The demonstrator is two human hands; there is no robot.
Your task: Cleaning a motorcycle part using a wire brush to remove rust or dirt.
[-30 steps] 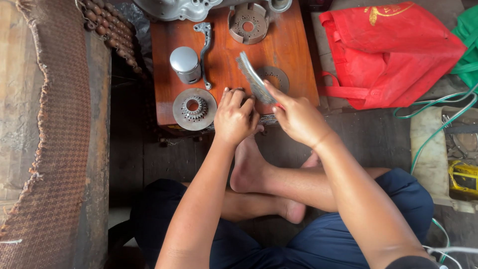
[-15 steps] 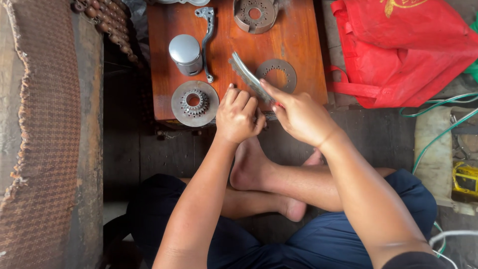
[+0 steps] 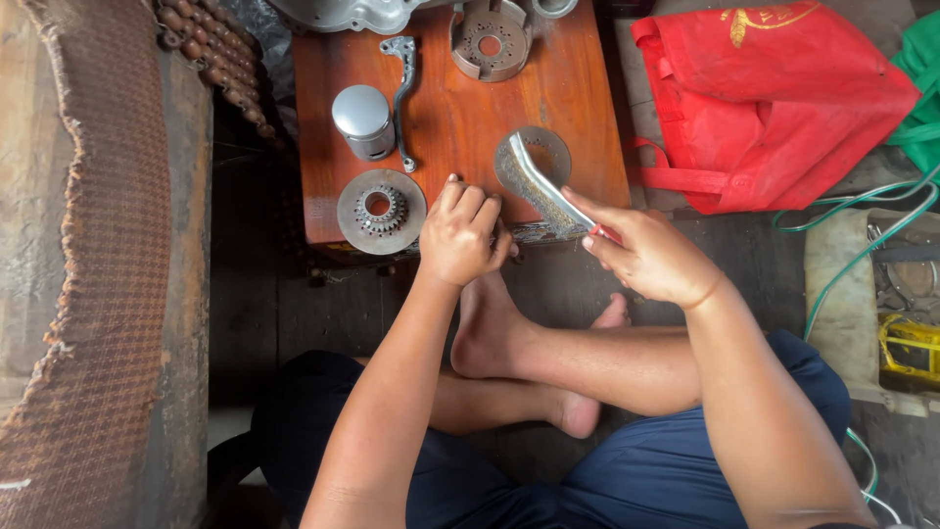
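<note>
Right hand [image 3: 641,257] is clamped around a wire brush [image 3: 540,194] angled over the wooden board [image 3: 460,118]; left hand [image 3: 460,235], fingers curled, rests at the board's near edge; its grip cannot be determined

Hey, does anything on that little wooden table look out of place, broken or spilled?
Nothing stands out. The metal cylinder, lever, toothed disc and ring plate lie separately on the wooden table. The right hand holds a wire brush; the left hand rests at the table's edge.
</note>
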